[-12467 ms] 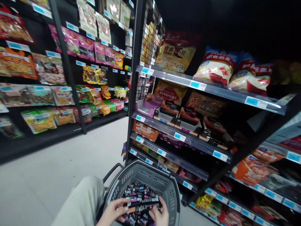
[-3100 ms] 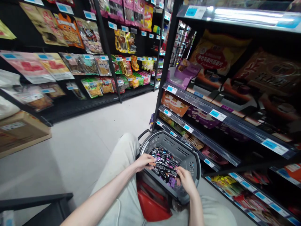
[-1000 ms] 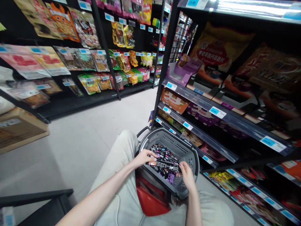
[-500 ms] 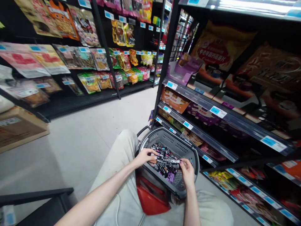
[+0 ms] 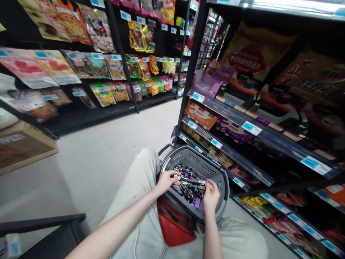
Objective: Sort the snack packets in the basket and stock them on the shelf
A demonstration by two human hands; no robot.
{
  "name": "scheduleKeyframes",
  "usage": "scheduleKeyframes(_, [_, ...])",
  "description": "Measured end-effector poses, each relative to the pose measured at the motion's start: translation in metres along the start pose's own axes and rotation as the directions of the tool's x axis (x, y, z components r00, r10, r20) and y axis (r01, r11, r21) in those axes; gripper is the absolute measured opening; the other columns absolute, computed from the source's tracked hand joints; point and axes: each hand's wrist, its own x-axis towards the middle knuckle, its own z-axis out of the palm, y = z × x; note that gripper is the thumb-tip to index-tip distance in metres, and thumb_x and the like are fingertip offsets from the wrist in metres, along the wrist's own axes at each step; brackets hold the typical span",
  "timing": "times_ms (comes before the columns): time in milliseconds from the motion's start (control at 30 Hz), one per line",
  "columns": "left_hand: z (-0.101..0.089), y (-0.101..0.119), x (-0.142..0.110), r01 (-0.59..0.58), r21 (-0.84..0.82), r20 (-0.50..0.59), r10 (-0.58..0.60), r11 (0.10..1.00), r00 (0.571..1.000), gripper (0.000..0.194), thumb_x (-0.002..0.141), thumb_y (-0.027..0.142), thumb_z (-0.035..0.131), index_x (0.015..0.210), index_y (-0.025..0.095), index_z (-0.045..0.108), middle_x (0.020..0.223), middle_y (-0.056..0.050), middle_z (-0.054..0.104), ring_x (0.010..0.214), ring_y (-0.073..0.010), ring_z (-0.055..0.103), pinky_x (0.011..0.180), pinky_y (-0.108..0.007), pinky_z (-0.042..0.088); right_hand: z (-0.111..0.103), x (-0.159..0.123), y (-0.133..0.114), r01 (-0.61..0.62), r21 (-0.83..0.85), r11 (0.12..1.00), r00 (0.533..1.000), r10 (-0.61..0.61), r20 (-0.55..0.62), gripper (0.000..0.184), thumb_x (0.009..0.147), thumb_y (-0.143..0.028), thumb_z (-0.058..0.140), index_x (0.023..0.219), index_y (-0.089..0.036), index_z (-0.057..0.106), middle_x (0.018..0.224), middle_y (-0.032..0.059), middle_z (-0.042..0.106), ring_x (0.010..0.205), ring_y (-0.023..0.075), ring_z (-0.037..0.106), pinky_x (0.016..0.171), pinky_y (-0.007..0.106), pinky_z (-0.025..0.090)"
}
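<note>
L hand (image 5: 167, 181) + R hand (image 5: 211, 193) — holding strip (image 5: 192, 181), over bskt (image 5: 212, 168)

Both hands (image 5: 167, 181) hold a slim dark packet (image 5: 192, 181) over the grey basket (image 5: 219, 176)

this is a shop: black shelves (image 5: 230, 116) with blue-and-white price tags (image 5: 251, 127) along their edges hold boxed goods (image 5: 202, 114), and bagged snacks (image 5: 102, 94) fill the racks opposite.

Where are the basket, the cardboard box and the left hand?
Basket (image 5: 200, 166), head view: far inner wall.
Cardboard box (image 5: 33, 141), head view: large panel.
Left hand (image 5: 165, 182), head view: back of the hand.
</note>
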Motion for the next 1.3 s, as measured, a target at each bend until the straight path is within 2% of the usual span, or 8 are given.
scheduleKeyframes(200, [-0.006,0.003,0.002,-0.116,0.170,0.009,0.116,0.979,0.993,0.027,0.060,0.034,0.060,0.077,0.013,0.064,0.073,-0.004,0.062,0.070,-0.0163,0.055,0.063,-0.023,0.041,0.003,-0.004,-0.004,-0.118,0.198,0.973,0.972,0.073,0.222,0.039,0.062,-0.038,0.057,0.093,-0.017,0.049,0.094,0.0065,0.057,0.078,0.0181,0.056,0.056,0.027,0.048])
scheduleKeyframes(367, [-0.002,0.011,-0.006,-0.113,0.171,0.244,0.069,0.979,0.967,0.033,0.060,0.028,0.060,0.088,0.012,0.062,0.068,-0.002,0.062,0.065,-0.0131,0.053,0.062,-0.021,0.038,0.003,-0.005,-0.002,-0.117,0.141,0.983,0.983,0.095,0.158,0.035,0.060,-0.038,0.059,0.086,-0.015,0.053,0.083,0.0047,0.059,0.073,0.0177,0.055,0.058,0.027,0.047])
scheduleKeyframes(467, [0.001,0.016,-0.014,0.021,0.116,0.464,-0.073,0.993,0.883,0.036,0.061,0.027,0.056,0.094,0.011,0.059,0.059,0.001,0.059,0.051,-0.0103,0.049,0.053,-0.020,0.036,0.001,-0.005,-0.004,-0.036,0.090,0.995,0.987,0.021,0.162,0.029,0.061,-0.035,0.059,0.082,-0.016,0.057,0.080,0.0033,0.061,0.076,0.0177,0.055,0.068,0.028,0.043])
scheduleKeyframes(567, [0.004,0.020,-0.021,0.009,0.092,0.604,-0.063,0.996,0.794,0.022,0.063,0.026,0.053,0.078,0.012,0.062,0.057,0.003,0.055,0.048,-0.0080,0.044,0.049,-0.018,0.031,0.001,-0.006,-0.009,-0.018,0.076,0.997,0.954,-0.006,0.300,0.027,0.060,-0.032,0.061,0.082,-0.016,0.059,0.080,0.0023,0.062,0.077,0.0175,0.054,0.072,0.028,0.040])
scheduleKeyframes(700, [0.007,0.019,-0.025,-0.075,0.159,0.636,-0.044,0.984,0.770,0.021,0.060,0.033,0.058,0.057,0.012,0.056,0.044,0.006,0.039,0.043,-0.0051,0.030,0.043,-0.018,0.021,0.003,-0.007,-0.013,-0.014,0.054,0.998,0.901,-0.011,0.434,0.024,0.063,-0.032,0.059,0.082,-0.017,0.062,0.077,0.0016,0.063,0.073,0.0166,0.054,0.070,0.027,0.039])
scheduleKeyframes(933, [0.008,0.018,-0.023,-0.089,0.174,0.681,-0.054,0.981,0.730,0.044,0.056,0.040,0.063,0.042,0.015,0.030,0.043,0.008,0.020,0.043,-0.0038,0.016,0.043,-0.021,0.011,0.010,-0.008,-0.001,0.000,0.006,1.000,0.926,-0.002,0.378,0.027,0.071,-0.037,0.049,0.067,-0.015,0.064,0.058,-0.0006,0.058,0.056,0.0127,0.047,0.055,0.022,0.035])
scheduleKeyframes(1167, [0.006,0.009,-0.021,0.042,0.177,0.706,-0.156,0.983,0.691,0.037,0.050,0.039,0.067,0.048,0.014,0.041,0.042,0.007,0.034,0.039,-0.0034,0.025,0.038,-0.018,0.020,0.018,-0.015,-0.005,0.017,-0.001,1.000,0.943,-0.015,0.333,0.027,0.069,-0.038,0.051,0.059,-0.014,0.058,0.051,-0.0024,0.051,0.051,0.0107,0.043,0.052,0.021,0.033])
scheduleKeyframes(1300, [0.008,0.003,-0.022,0.167,0.199,0.732,-0.260,0.966,0.630,0.030,0.049,0.035,0.068,0.059,0.013,0.050,0.049,0.006,0.048,0.041,-0.0056,0.039,0.039,-0.017,0.031,0.021,-0.019,-0.013,0.078,-0.048,0.996,0.945,-0.058,0.322,0.020,0.065,-0.035,0.056,0.063,-0.015,0.056,0.052,-0.0033,0.050,0.050,0.0098,0.042,0.050,0.020,0.032])
